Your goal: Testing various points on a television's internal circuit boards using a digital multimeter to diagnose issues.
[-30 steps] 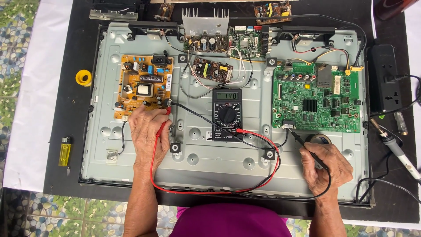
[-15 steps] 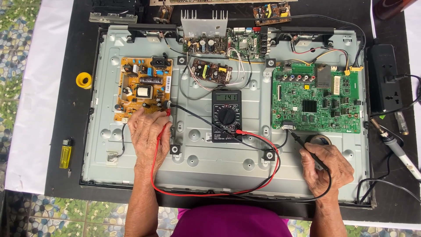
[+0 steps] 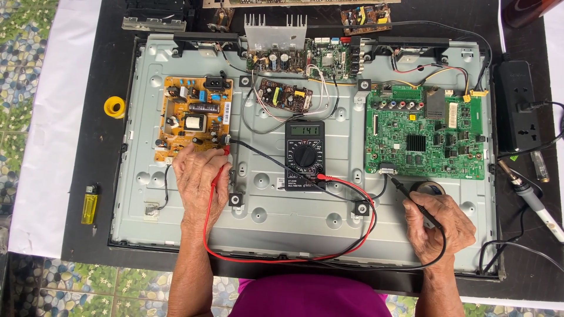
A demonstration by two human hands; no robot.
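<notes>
Lying flat across a black mat, the grey metal back panel (image 3: 282, 223) of a flat screen fills most of the head view and carries three boards: a green main board (image 3: 426, 138) on the right, an orange power board (image 3: 194, 120) on the left, and a small dark board (image 3: 286, 97) near the top middle. A black multimeter (image 3: 304, 155) rests at the panel's centre with its display lit, and its red lead (image 3: 282, 258) and black lead (image 3: 329, 188) loop away across the metal toward the two hands. The left hand (image 3: 200, 179) lies palm down at the lower right corner of the orange power board, fingers closed around the red probe (image 3: 218, 167), whose tip points up at the board's edge just beyond the fingertips. The right hand (image 3: 437, 223) rests on the panel below the green main board, pinching the black probe (image 3: 411, 196) like a pen; the probe slants up and left out of the grip, and its tip reaches the lower left corner of that board, beside a roll of black tape (image 3: 429, 188). Off the panel sit a black power strip (image 3: 520, 108) and a soldering iron (image 3: 531, 199) at the right, a yellow tape roll (image 3: 114, 107) and a yellow lighter (image 3: 89, 205) at the left.
</notes>
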